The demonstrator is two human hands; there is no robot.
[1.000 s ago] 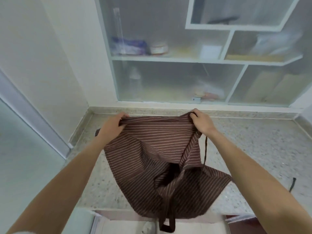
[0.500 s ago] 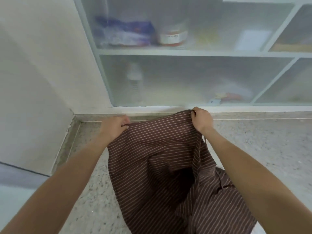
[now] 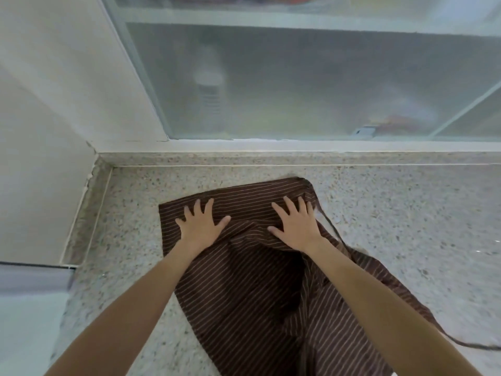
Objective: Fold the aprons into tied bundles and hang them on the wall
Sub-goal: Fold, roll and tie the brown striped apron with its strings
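A brown apron [image 3: 252,283] with thin pale stripes lies spread on the speckled stone counter [image 3: 406,218], its top edge near the back ledge. My left hand [image 3: 202,226] rests flat on its upper left part, fingers apart. My right hand [image 3: 296,226] presses flat on the upper right part, fingers apart. A thin dark apron strap [image 3: 329,226] runs out from under the right hand and trails toward the lower right. The cloth is rumpled with a deep fold between my forearms.
A cabinet with frosted sliding glass [image 3: 298,82] stands behind the counter, blurred items inside. A white wall [image 3: 54,104] closes the left side and meets the counter in a corner. Bare counter lies to the right and left of the apron.
Both hands let go of the apron's top corners and now lie flat on it. The apron came down onto the counter. The camera moved closer and lower.
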